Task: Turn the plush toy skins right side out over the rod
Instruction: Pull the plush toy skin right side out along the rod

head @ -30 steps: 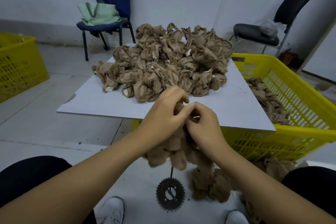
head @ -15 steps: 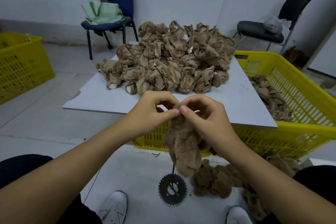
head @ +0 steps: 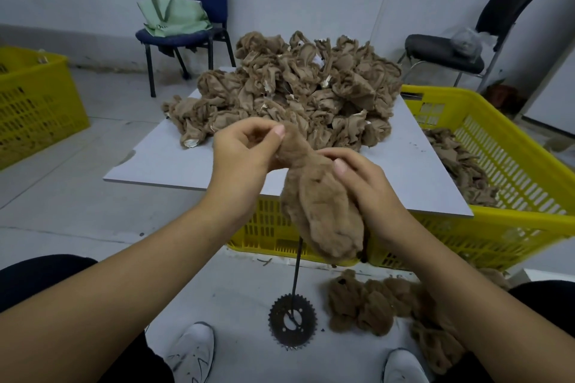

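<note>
Fur now faces outward on the plush skin, which hangs over the rod; your left hand pinches its top, your right hand grips its side; next, judge whether any limb needs pushing out, then lift it clear.

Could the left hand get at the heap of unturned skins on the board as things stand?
Probably yes, once freed: the left hand now pinches the top of the plush skin, but the heap lies just beyond it on the white board, with nothing between.
</note>
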{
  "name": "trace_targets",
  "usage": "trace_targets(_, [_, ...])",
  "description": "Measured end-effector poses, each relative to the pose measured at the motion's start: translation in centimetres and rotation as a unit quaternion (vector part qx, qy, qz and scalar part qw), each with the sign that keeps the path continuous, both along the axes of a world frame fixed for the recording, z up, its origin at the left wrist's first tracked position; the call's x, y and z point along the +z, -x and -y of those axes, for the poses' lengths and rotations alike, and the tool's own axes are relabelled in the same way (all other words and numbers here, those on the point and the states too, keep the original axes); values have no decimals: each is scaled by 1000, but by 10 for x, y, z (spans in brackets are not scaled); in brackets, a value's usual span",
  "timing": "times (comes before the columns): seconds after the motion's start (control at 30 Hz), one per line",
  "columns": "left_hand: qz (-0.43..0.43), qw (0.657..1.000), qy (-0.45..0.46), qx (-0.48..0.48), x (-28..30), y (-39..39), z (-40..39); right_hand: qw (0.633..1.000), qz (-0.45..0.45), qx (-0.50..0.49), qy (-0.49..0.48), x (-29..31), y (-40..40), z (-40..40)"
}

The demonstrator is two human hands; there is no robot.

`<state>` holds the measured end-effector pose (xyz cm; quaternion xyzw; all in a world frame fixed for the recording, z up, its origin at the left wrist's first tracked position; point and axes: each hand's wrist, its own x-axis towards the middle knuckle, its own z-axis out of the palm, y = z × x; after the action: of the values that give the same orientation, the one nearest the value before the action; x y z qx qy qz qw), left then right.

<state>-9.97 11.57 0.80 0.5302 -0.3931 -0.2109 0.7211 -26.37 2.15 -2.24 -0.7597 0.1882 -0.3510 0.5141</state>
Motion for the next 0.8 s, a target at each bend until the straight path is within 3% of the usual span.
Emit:
trace_targets(0.07, [-108, 994, -15, 21, -1, -6, 0, 997, 13, -51, -49, -3, -1, 3])
trace_targets(0.17, [-223, 974, -37, -1, -5, -9, 2, 993, -38, -103, -39, -10, 2, 6])
trace_targets(0.3, [-295, 954, -53, -4, -8, -7, 1, 997, -64, 7, 35, -9, 11, 0])
trace_targets(0.43, [-285, 954, -95, 4, -5, -6, 1, 967, -116, 59, 221, -2, 12, -3])
trace_targets(0.5, [-306, 945, -116, -1, -4, -4, 4, 960, -120, 44, 251, -3, 10, -6])
trace_targets(0.6, [-321, 938, -111, -71, -4, -2, 8, 970, -89, 4, 226, -4, 6, -13])
trace_targets(0.7, [-208, 963, -149, -86, -1, -3, 12, 987, -9, -34, 158, 2, 1, -10])
trace_targets(0.8, [-145, 975, -130, -106, 6, -4, 22, 993, 50, -65, 80, 9, -7, -1])
